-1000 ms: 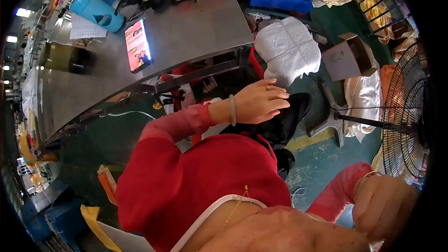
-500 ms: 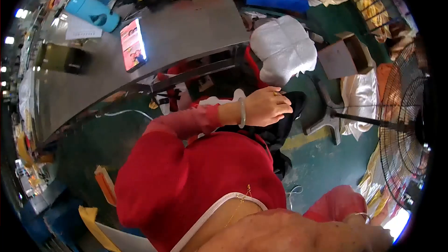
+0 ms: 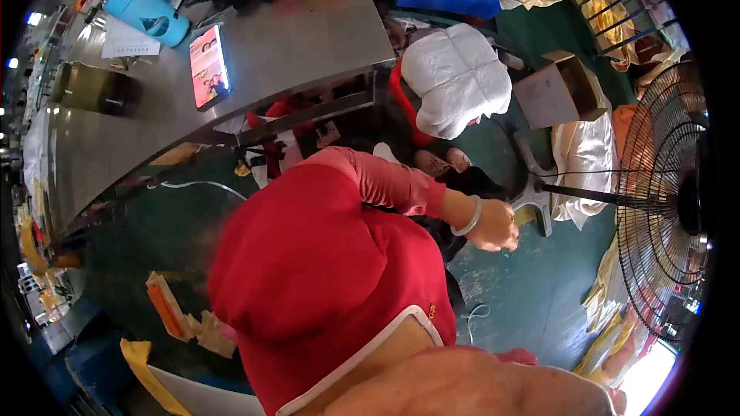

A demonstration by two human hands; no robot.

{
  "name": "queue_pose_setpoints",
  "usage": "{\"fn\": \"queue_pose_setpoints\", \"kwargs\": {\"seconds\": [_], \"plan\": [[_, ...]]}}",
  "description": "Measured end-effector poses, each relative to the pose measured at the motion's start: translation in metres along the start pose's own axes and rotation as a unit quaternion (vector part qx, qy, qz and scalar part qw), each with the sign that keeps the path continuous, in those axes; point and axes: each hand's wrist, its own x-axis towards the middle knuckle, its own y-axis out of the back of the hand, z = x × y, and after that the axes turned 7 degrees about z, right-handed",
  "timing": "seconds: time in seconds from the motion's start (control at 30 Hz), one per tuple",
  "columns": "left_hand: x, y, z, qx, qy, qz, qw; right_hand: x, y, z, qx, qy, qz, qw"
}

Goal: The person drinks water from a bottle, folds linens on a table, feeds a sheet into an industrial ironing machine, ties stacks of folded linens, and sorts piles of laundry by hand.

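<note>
L hand [image 3: 493, 226], ctr-right of frame: fingers curled in, can't tell if gripping; nr gray legs [image 3: 533, 194] of blk wire-caged fan [image 3: 690, 204].

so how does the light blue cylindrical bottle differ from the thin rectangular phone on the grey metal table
The light blue cylindrical bottle has a rounded, thick body, while the thin rectangular phone is a flat slab. The bottle is mostly plain blue with a dark mark on its side; the phone shows a lit, mostly pink screen. Both are on the grey metal table.
</note>
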Motion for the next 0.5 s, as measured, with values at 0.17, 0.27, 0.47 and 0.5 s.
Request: {"fn": "queue_pose_setpoints", "kwargs": {"seconds": [0.17, 0.27, 0.47, 0.5], "plan": [[-0.005, -0.015, 0.011, -0.030, 0.021, -0.069, 0.997, -0.064, 0.048, -0.010, -0.499, 0.095, 0.021, 0.861], [-0.009, -0.020, 0.007, -0.059, 0.047, -0.104, 0.992, -0.093, 0.061, -0.036, -0.652, -0.006, 0.072, 0.755], [-0.023, -0.055, -0.025, -0.079, 0.101, -0.234, 0.964, -0.116, 0.052, -0.058, -0.697, -0.417, 0.127, 0.570], [-0.027, -0.066, -0.032, -0.052, 0.093, -0.250, 0.962, -0.133, 0.057, -0.064, -0.681, -0.503, 0.136, 0.514]]}}
